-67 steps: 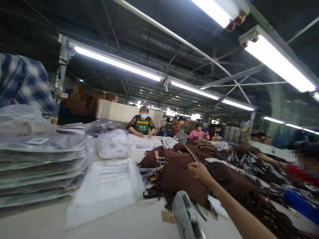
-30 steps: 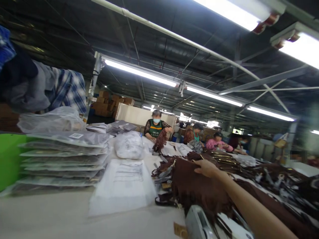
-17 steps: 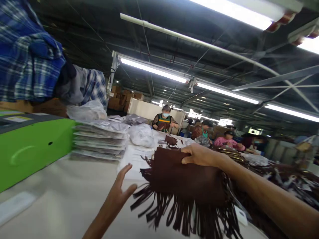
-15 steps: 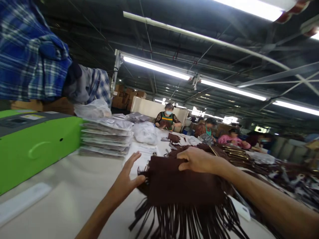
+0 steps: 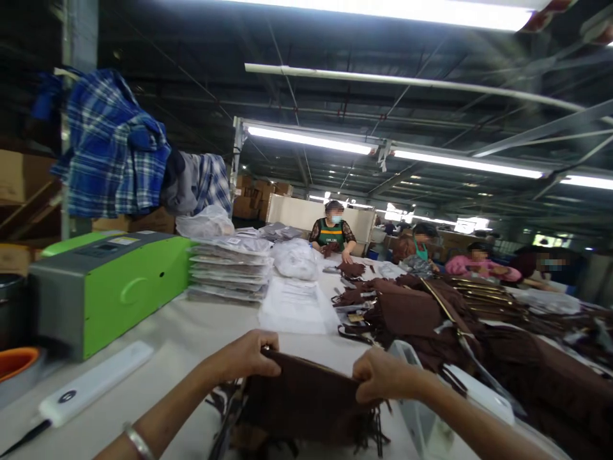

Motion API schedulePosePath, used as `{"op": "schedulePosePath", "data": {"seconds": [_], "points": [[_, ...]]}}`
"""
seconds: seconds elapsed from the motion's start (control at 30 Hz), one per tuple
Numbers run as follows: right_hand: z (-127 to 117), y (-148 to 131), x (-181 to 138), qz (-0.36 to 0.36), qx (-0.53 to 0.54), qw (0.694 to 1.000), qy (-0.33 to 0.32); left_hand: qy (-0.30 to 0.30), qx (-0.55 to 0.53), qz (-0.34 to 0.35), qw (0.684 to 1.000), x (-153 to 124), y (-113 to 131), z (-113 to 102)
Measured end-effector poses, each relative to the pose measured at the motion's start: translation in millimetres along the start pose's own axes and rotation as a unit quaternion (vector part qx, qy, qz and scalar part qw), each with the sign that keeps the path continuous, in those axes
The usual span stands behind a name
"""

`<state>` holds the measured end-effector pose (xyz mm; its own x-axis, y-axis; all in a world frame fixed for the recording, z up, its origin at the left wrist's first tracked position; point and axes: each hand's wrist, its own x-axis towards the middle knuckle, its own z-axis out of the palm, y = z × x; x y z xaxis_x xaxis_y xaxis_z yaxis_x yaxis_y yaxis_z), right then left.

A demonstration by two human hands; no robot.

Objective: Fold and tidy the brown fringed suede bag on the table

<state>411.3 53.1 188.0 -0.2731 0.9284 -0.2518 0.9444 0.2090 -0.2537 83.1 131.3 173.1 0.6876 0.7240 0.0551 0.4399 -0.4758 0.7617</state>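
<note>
Machine (image 5: pixel 138 294), green and grey: left side of bench (image 5: pixel 201 326). White device (image 5: pixel 98 383), corded: before it, slanted away rightward. Stacked packets (image 5: pixel 230 271): beyond, edges toward the hands. Pale bench surface: showing between these and the left forearm. Left hand (image 5: pixel 249 356): thumb and fingers pinching the upper left corner of the held piece. Brown fringed piece (image 5: pixel 306 402), one: directly between both hands, near side of bench; long axis crosswise, top edge sloping down to the right; lower part dim, contact with bench cannot be told. Right hand (image 5: pixel 383 377): fingers curled, gripping the same edge's right end; neither hand nearer. Grey tool (image 5: pixel 407 367): just beside the right wrist, partly hidden, bounding that side. Brown pile (image 5: pixel 412 310): beyond and rightward, spread along the bench.
</note>
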Motion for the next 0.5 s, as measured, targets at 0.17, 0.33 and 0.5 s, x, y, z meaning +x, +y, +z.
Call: {"op": "schedulePosePath", "data": {"seconds": [0.17, 0.33, 0.5], "points": [[12.8, 13.7, 1.5, -0.073, 0.038, 0.992, 0.099, -0.054, 0.115, -0.072, 0.989, -19.4, -27.6, 3.3], [-2.3, 21.5, 15.4, -0.089, 0.008, 0.988, 0.123, 0.028, 0.248, -0.068, 0.966, -5.0, -32.9, -9.6], [-14.3, 24.9, 24.6, -0.107, -0.063, 0.964, 0.237, 0.126, 0.358, 0.006, 0.925, 8.7, -9.3, -37.5]]}}
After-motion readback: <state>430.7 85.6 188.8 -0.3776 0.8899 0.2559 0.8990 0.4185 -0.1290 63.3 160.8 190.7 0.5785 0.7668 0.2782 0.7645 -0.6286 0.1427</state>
